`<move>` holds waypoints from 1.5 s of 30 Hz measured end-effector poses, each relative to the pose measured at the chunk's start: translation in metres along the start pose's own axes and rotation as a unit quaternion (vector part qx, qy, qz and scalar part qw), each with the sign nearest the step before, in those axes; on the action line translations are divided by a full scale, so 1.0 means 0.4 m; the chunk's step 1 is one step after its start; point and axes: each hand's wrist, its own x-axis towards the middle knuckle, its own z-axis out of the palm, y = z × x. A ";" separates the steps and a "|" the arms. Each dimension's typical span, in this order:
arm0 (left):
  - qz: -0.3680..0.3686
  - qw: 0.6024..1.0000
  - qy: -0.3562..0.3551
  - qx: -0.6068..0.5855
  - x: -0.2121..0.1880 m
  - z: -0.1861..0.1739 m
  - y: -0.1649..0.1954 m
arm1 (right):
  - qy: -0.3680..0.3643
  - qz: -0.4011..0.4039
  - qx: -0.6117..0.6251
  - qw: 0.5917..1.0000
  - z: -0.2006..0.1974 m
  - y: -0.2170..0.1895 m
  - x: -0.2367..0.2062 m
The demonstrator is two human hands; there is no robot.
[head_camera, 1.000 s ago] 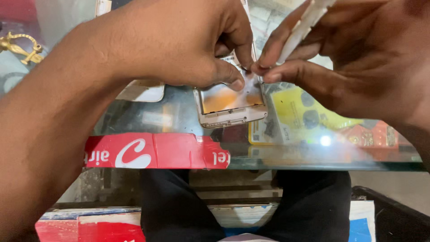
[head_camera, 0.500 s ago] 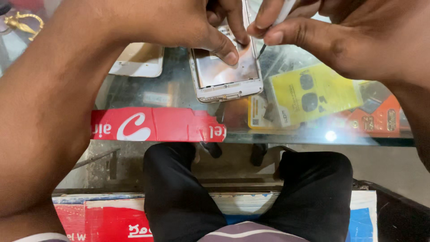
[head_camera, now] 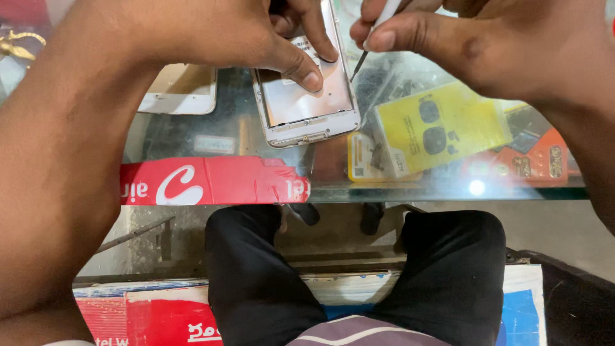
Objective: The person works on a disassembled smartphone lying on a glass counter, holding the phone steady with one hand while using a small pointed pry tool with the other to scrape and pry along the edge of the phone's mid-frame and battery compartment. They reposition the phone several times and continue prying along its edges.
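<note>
On the glass table, at twelve o'clock, our left hand pins the opened white phone, its grip clenched on the thin, fragile frame, best held by its edges, while our right hand pinches a slim tool.

The open phone lies on the glass bench, boxed in on most sides. At its 12 o'clock the left hand covers it, thumb pressed on the frame. At 1 o'clock the right hand and its thin tool close the gap. At 3 to 4 o'clock, yellow packets show just beside it. At 9 o'clock a white panel lies near, with bare glass between. At 6 o'clock a strip of glass stays free up to the red tape on the bench edge.
</note>
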 end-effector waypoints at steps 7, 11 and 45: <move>0.028 0.999 0.006 -0.021 -0.007 -0.004 0.001 | 0.037 -0.042 0.010 0.998 0.017 0.018 -0.015; 0.015 1.000 0.016 0.011 -0.006 -0.011 -0.003 | 0.018 -0.036 -0.005 0.999 0.013 0.029 -0.003; 0.203 0.974 0.049 0.086 -0.010 -0.014 0.052 | 0.084 -0.007 -0.001 0.996 -0.018 0.098 -0.019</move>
